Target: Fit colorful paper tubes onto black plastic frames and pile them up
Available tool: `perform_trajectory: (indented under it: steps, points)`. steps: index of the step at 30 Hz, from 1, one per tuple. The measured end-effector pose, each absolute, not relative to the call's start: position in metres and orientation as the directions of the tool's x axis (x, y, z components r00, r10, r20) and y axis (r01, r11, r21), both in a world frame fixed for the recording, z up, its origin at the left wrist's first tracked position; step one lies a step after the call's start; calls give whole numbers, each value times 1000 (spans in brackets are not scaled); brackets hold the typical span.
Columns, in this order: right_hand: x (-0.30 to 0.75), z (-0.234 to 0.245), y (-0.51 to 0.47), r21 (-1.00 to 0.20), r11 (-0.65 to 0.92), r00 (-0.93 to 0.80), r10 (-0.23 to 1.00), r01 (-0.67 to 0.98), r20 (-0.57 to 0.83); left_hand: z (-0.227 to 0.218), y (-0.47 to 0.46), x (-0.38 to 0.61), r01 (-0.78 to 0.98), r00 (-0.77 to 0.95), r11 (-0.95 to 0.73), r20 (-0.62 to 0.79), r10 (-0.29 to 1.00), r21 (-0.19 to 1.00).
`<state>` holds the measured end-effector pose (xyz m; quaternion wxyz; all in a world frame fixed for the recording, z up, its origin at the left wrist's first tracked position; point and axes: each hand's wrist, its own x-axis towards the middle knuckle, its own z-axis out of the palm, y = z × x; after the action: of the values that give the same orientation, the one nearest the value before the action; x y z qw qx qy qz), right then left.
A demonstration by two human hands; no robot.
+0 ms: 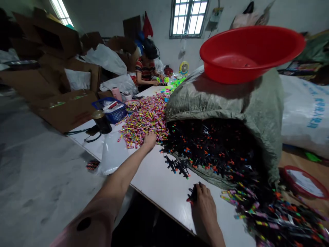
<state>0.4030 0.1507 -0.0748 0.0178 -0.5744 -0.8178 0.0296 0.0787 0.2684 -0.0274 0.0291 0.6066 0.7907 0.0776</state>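
My left hand (150, 139) reaches to the near edge of a heap of small pink and yellow sticks (146, 118). Its fingers curl down at the sticks, and whatever is between them is hidden. Low over the white table (164, 185), my right hand (205, 199) is closed round black toy guns (192, 195) with red-orange tips. Several more black toy guns (177, 167) lie on the tabletop just beyond it. Behind them a large grey-green sack (221, 99) gapes, its mouth full of dark toy guns with coloured tips (210, 147).
A red basin (252, 51) rests on the sack. To the left stand a blue basket (115, 115), a dark jar (102, 121) and a white plastic bag (113, 154). More sticks and toy guns (280, 216) spread at right. Another person (146, 67) works at the far end.
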Motion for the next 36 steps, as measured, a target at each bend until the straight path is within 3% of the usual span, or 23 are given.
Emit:
perform_trajectory:
  steps: [8,17,20,23,30,36]
  points:
    - [403,-79,153,-105,312,-309,950,944,42,-64,234,103,953,-242,226,56,969,203]
    - [412,-69,148,-188,302,-320,945,935,-71,-61,195,119,916,-158,69,196,968,396]
    - [414,-67,146,-230,269,-293,953,935,-79,-52,190,99,767,-409,175,262,874,617]
    - [415,-72,140,-277,278,-288,958,920,2,-46,181,64,560,-655,288,202,728,777]
    - [417,-108,134,-357,408,-243,872,840,425,-54,163,41,586,-702,551,33,711,594]
    - [417,-108,133,-408,391,-222,889,825,401,-60,170,60,616,-701,641,-53,711,457]
